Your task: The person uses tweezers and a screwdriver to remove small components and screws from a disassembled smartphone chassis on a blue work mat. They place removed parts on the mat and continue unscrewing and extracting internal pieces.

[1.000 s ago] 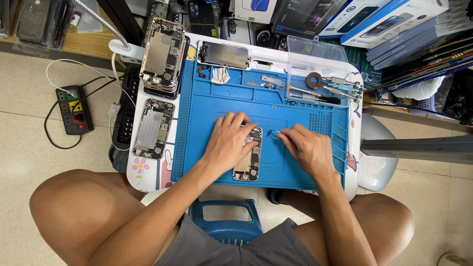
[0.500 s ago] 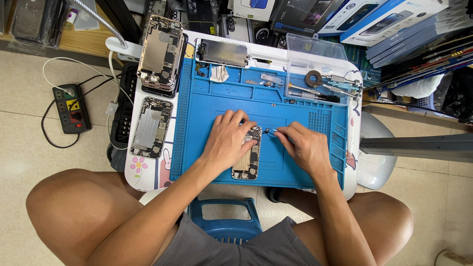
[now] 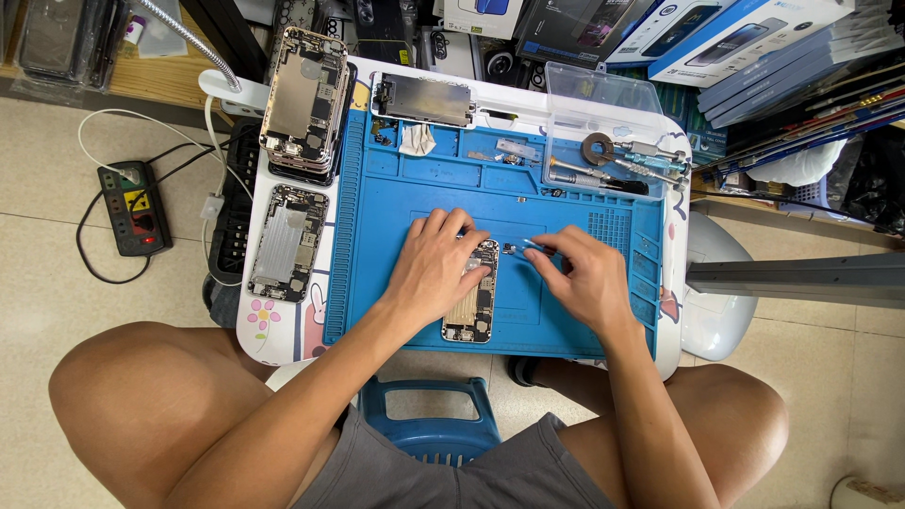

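Blue mat (image 3: 566,203) lay under the opened phone (image 3: 470,302). Left hand (image 3: 434,269) pressed flat on it, fingers apart; right hand (image 3: 584,278), just right, pinched tweezers (image 3: 528,248). Best steadied firmly, tips kept low.

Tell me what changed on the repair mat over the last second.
Almost nothing. The left hand still presses the opened phone onto the blue mat; the right hand still holds the tweezers at its upper edge. Tools and spare phones stayed put.
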